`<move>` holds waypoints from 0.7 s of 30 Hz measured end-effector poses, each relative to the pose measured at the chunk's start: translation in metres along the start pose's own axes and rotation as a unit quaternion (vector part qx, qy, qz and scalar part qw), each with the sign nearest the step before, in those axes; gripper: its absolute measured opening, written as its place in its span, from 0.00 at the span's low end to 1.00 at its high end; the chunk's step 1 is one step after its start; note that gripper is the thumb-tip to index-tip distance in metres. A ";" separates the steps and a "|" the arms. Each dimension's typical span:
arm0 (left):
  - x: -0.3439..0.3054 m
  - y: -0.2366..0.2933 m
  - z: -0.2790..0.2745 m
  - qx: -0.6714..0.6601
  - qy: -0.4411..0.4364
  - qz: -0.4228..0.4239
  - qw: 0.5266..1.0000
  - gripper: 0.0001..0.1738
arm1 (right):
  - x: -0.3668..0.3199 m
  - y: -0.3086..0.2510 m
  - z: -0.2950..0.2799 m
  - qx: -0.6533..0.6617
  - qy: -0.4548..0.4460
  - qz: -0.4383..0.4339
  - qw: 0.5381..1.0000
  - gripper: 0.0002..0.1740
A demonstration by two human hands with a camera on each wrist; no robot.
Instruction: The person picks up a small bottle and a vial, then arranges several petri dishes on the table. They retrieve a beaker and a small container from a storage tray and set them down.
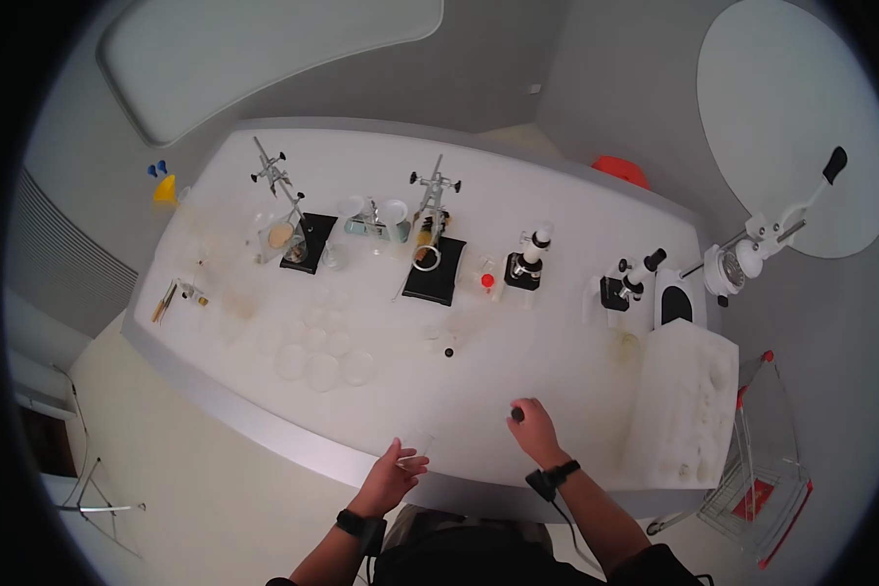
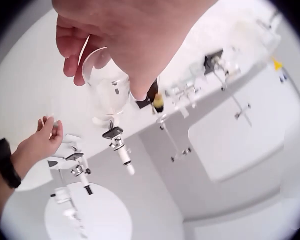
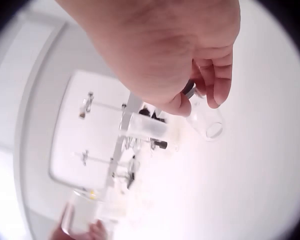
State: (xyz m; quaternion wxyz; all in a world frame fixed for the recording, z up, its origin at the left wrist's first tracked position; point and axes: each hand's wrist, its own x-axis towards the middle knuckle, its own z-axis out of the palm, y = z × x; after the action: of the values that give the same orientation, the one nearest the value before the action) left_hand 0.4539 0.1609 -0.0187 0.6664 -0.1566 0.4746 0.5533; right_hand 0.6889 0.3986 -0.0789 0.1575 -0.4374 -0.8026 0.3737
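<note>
My left hand (image 1: pixel 391 476) holds a clear glass beaker (image 2: pixel 107 95) near the front edge of the table, thumb and fingers on either side of its wall. In the head view the beaker is faint against the white top. To its right, my right hand (image 1: pixel 537 435) pinches a small clear glass bottle (image 3: pixel 206 121) at its dark cap (image 3: pixel 189 88), between thumb and fingers. In the right wrist view the bottle's body extends away from the fingertips. The hands are apart, both over the white table (image 1: pixel 479 420).
Several clear glass dishes (image 1: pixel 322 371) lie left of centre. A small black round piece (image 1: pixel 448 353) lies ahead of the hands. Farther back stand two clamp stands, a balance (image 1: pixel 376 223) and microscopes (image 1: pixel 524 266). A white foam block (image 1: pixel 682 405) covers the right end.
</note>
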 end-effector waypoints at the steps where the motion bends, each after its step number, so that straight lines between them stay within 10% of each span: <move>1: -0.001 -0.001 -0.016 -0.052 -0.027 -0.008 0.998 0.32 | 0.020 -0.015 0.006 -0.037 -0.017 -0.004 0.999 0.17; 4: 0.001 -0.011 -0.058 -0.225 -0.138 -0.025 0.964 0.26 | 0.076 -0.043 0.029 -0.102 -0.025 -0.028 0.994 0.15; 13: -0.027 -0.011 -0.086 -0.144 -0.046 0.037 0.988 0.15 | 0.143 -0.034 0.095 -0.100 0.025 -0.004 0.995 0.17; 21: -0.023 -0.014 -0.093 -0.067 0.016 0.125 0.990 0.26 | 0.118 -0.023 0.099 -0.013 0.009 0.031 0.999 0.37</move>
State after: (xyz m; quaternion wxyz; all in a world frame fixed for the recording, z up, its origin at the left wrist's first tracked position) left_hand 0.4251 0.0738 -0.0512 0.5725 -0.1494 0.4632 0.6598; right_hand 0.5511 0.4422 -0.1371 0.1474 -0.4678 -0.7919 0.3638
